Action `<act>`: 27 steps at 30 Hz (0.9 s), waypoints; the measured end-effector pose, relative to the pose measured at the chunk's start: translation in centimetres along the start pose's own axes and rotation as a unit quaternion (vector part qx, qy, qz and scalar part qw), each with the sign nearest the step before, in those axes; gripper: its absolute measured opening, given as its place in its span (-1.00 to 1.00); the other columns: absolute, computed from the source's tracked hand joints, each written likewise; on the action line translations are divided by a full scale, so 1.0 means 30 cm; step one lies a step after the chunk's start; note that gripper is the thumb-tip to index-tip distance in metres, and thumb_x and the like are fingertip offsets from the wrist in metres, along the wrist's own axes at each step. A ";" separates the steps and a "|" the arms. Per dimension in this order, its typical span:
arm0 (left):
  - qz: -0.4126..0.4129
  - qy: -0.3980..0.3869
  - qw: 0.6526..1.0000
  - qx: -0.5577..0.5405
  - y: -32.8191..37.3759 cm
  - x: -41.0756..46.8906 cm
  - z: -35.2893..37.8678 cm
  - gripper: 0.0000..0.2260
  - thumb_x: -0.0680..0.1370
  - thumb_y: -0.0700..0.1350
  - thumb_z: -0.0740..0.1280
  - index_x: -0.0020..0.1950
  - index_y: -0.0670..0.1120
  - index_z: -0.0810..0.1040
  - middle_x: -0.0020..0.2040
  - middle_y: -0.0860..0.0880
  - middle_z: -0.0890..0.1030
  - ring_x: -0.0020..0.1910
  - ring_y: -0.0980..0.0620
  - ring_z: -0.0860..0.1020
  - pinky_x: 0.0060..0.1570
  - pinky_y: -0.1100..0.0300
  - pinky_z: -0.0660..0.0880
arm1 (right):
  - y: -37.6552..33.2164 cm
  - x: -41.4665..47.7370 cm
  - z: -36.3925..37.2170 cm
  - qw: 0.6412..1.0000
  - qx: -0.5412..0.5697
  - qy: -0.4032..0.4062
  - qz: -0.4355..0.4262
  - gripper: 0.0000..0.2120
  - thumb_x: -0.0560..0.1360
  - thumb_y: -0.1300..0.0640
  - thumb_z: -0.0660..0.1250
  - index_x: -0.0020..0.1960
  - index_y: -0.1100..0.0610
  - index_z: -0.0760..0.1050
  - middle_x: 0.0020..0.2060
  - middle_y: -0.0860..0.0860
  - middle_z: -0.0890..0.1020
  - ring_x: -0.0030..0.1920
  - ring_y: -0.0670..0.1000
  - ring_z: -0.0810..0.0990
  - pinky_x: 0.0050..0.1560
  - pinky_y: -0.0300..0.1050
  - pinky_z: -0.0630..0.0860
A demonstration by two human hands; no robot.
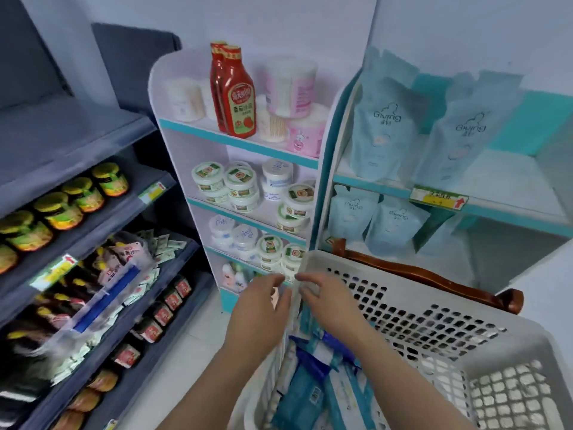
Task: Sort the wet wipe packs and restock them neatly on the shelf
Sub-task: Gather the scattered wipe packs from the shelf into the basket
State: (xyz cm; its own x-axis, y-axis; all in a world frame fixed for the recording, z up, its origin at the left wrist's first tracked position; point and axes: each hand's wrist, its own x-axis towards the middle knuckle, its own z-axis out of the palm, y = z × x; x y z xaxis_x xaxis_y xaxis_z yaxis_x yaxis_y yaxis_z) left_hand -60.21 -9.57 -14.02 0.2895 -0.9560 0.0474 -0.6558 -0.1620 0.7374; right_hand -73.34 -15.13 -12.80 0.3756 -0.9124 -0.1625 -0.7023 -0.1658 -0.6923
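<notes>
Hard and matt, the white plastic basket with holes (403, 274). Soft, shiny plastic wrap on the blue and white wet wipe packs (305, 395). Glossy plastic for the tall red sauce bottles (238, 97). Smooth and matt, the pale blue soft pouches (381, 128). Shiny like polished wood, the curved brown bar (434, 276).
</notes>
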 end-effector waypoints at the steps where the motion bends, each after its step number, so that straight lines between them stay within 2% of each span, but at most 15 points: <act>1: 0.007 0.024 1.000 0.014 -0.009 0.010 -0.071 -0.73 0.58 -0.01 0.27 0.25 -0.04 0.54 0.15 0.06 0.60 0.07 0.12 0.54 0.00 0.32 0.38 | -0.075 0.019 0.008 1.000 -0.012 -0.001 -0.025 -0.69 0.60 0.13 0.20 0.33 0.04 0.48 0.30 -0.05 0.53 0.29 -0.07 0.46 0.21 -0.31 0.27; 3: 0.007 0.061 0.997 0.052 -0.040 0.036 -0.219 -0.72 0.58 0.00 0.26 0.25 -0.03 0.54 0.14 0.04 0.60 0.08 0.07 0.55 -0.01 0.26 0.40 | -0.229 0.060 0.039 0.996 -0.036 -0.002 -0.077 -0.69 0.60 0.14 0.19 0.33 0.05 0.49 0.30 -0.05 0.53 0.30 -0.04 0.46 0.30 -0.22 0.30; 7: 0.016 0.125 0.985 0.121 -0.147 0.072 -0.537 -0.76 0.58 0.02 0.24 0.18 -0.01 0.56 0.09 0.02 0.61 0.03 0.03 0.56 -0.04 0.16 0.49 | -0.552 0.137 0.132 0.984 -0.049 -0.001 -0.174 -0.72 0.58 0.18 0.22 0.25 0.16 0.53 0.22 0.04 0.59 0.26 0.03 0.50 0.29 -0.12 0.36; 9: 0.006 0.162 0.977 0.139 -0.216 0.077 -0.702 -0.81 0.57 -0.01 0.26 0.10 -0.05 0.58 0.04 0.00 0.61 0.00 -0.02 0.57 -0.06 0.06 0.52 | -0.722 0.176 0.198 0.973 -0.054 -0.009 -0.223 -0.69 0.57 0.18 0.24 0.30 0.12 0.51 0.26 0.00 0.56 0.28 -0.01 0.48 0.32 -0.16 0.34; 12: -0.016 0.208 0.962 0.175 -0.359 0.083 -0.953 -0.84 0.56 -0.02 0.27 0.03 -0.06 0.57 -0.04 0.00 0.61 -0.06 -0.04 0.57 -0.14 0.09 0.51 | -0.985 0.246 0.328 0.954 -0.057 -0.023 -0.294 -0.66 0.57 0.15 0.25 0.33 0.09 0.49 0.27 -0.02 0.55 0.28 -0.03 0.49 0.31 -0.18 0.36; 14: -0.032 0.235 0.951 0.197 -0.464 0.086 -1.115 -0.83 0.56 -0.03 0.28 0.06 -0.06 0.58 -0.02 -0.02 0.63 -0.02 -0.05 0.58 -0.10 0.10 0.51 | -1.156 0.288 0.425 0.942 -0.060 -0.032 -0.328 -0.66 0.57 0.14 0.26 0.33 0.09 0.49 0.27 -0.02 0.55 0.28 -0.03 0.49 0.31 -0.16 0.37; 20: -0.123 0.285 0.921 0.234 -0.752 0.070 -1.516 -0.71 0.57 0.01 0.26 0.25 -0.05 0.54 0.18 -0.05 0.59 0.16 -0.06 0.54 0.10 0.08 0.48 | -1.568 0.370 0.711 0.922 -0.053 -0.094 -0.372 -0.64 0.60 0.09 0.22 0.39 0.05 0.43 0.35 -0.05 0.49 0.33 -0.06 0.43 0.33 -0.19 0.31; 23: -0.197 0.283 0.901 0.262 -0.902 0.052 -1.648 -0.67 0.57 0.03 0.27 0.29 -0.06 0.51 0.20 -0.08 0.57 0.16 -0.10 0.52 0.12 0.02 0.48 | -1.700 0.413 0.850 0.918 -0.068 -0.120 -0.373 -0.64 0.60 0.07 0.22 0.39 0.02 0.42 0.35 -0.05 0.49 0.31 -0.04 0.45 0.31 -0.15 0.35; 27: -0.302 0.271 0.869 0.282 -1.087 0.010 -1.769 -0.56 0.58 0.09 0.23 0.41 -0.06 0.37 0.36 -0.08 0.45 0.32 -0.11 0.41 0.25 0.04 0.36 | -1.817 0.486 1.020 0.905 -0.100 -0.174 -0.375 -0.63 0.60 0.07 0.20 0.40 0.06 0.40 0.36 -0.01 0.47 0.32 0.02 0.43 0.30 -0.11 0.36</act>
State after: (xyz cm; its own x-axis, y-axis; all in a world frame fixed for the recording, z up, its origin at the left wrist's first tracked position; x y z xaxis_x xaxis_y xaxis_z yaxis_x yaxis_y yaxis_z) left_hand -1.75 8.42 -2.30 0.8855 -0.4241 0.1897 -0.4634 -0.8349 0.2968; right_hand -11.09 -7.95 1.06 0.9355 -0.3476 0.0639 -0.2535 -0.7859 -0.5640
